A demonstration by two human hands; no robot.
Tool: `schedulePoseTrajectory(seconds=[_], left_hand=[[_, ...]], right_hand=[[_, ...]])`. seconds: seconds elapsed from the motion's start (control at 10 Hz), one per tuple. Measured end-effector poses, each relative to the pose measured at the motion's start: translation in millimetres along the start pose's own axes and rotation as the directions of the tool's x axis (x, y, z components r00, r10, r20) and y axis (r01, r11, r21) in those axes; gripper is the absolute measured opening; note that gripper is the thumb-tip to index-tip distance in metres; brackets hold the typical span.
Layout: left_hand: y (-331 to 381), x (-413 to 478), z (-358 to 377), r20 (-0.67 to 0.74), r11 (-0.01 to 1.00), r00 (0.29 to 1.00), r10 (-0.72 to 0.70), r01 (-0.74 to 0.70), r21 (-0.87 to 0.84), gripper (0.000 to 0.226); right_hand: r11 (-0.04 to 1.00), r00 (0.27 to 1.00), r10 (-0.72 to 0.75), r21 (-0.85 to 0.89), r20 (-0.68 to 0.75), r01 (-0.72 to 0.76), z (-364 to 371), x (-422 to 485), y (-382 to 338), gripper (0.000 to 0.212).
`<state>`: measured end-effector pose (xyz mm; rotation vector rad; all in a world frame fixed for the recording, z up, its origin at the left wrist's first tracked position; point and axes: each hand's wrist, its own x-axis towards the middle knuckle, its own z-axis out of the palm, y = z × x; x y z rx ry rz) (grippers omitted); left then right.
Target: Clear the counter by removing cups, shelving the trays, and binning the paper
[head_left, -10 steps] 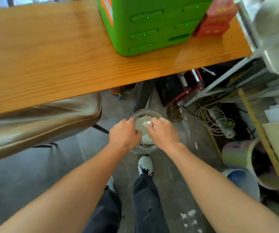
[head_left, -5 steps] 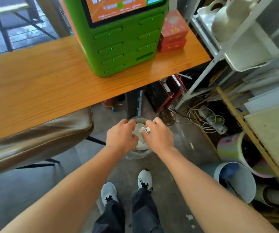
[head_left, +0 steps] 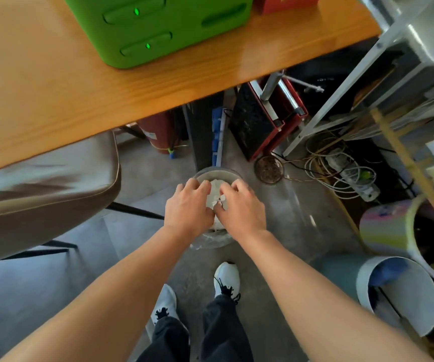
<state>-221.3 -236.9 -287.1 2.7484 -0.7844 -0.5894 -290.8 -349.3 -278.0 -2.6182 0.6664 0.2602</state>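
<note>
Left hand [head_left: 187,208] and right hand [head_left: 242,210] are held side by side over a small round bin [head_left: 218,176] on the floor, knuckles up, fingers curled down. A bit of white paper [head_left: 220,200] is pinched at the right hand's fingertips, between the two hands. Left hand's fingers are bent loosely; whether they touch the paper cannot be told. More white paper lies in the bin just below the hands. Beyond the hands is the wooden counter [head_left: 54,82] with a green box [head_left: 163,24] on it. Left of the hands sits a brown chair [head_left: 46,184]. To the right are tangled cables [head_left: 341,168] and a white bucket [head_left: 404,296]. White shoes [head_left: 227,278] are below the hands.
</note>
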Motion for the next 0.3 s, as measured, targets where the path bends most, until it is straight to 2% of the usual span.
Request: schedulePoseTrajectory(seconds=[0.3], left_hand=[[-12,2,10,0.041,1.0,0.999,-0.017,0.017,0.001,0.056]], right_hand=[[0.999,0.998,0.031,-0.03,0.054,-0.03,7,-3,28,0.04]])
